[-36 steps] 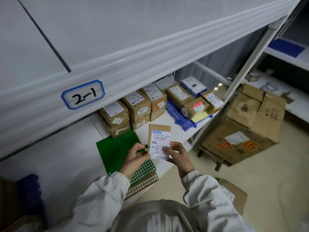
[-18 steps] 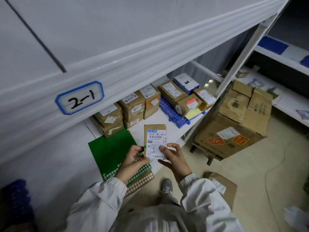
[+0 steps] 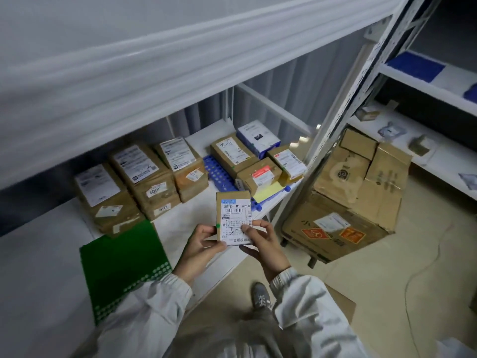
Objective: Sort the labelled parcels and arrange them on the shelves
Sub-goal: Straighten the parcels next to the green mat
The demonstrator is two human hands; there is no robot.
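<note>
Both hands form the grip here: the left hand (image 3: 200, 248) pinches the lower left corner of a small brown parcel (image 3: 233, 218), thumb on the face, while the right hand (image 3: 263, 245) clamps the lower right edge, thumb laid across the white label (image 3: 236, 220). The parcel sits upright in the air, label facing the camera, just in front of the white shelf (image 3: 180, 226) and above its front edge. Not placed yet, by the look of it; this reads as a label check before sorting.

Behind it, three taped brown boxes (image 3: 144, 177) stand shoulder to shoulder on the shelf, and further right a cluster of labelled parcels (image 3: 258, 161) rests on a blue rack (image 3: 219, 174). A green sheet (image 3: 121, 262) lies on the shelf to the left. On the floor to the right, a large carton (image 3: 343, 202) leans beside the shelf post (image 3: 343, 120).

What could go wrong? The right thumb covers part of the label, so the handwritten mark there may be misread and the parcel land in the wrong group. The hold is at the bottom edge only, so a loose pinch could let the top tip forward and drop toward the floor. And the shelf above hangs low over the rows, so a hurried reach inward could knock the stacked boxes out of line.
</note>
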